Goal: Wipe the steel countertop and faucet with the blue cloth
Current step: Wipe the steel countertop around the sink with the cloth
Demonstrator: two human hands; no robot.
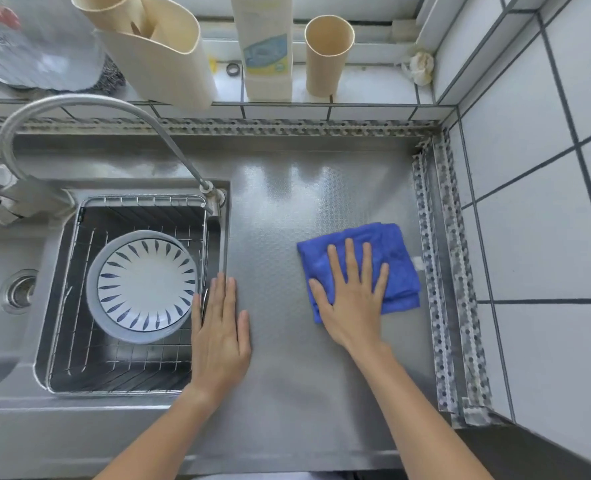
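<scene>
A folded blue cloth (pixel 391 251) lies on the right part of the steel countertop (pixel 280 209), close to the tiled wall. My right hand (pixel 351 292) presses flat on the cloth with straight, spread fingers. My left hand (pixel 219 327) rests flat on the countertop at the sink's right edge, fingers straight and together, holding nothing. The curved steel faucet (pixel 89 109) arches over the sink from the left, its spout ending at the sink's back right corner.
A wire rack (pixel 79 341) in the sink holds a white plate with blue leaf marks (pixel 146 285). The drain (pixel 18 291) is at the left. On the tiled ledge behind stand a cream utensil holder (pixel 169 64), a bottle (pixel 268 53) and a cup (pixel 327 57).
</scene>
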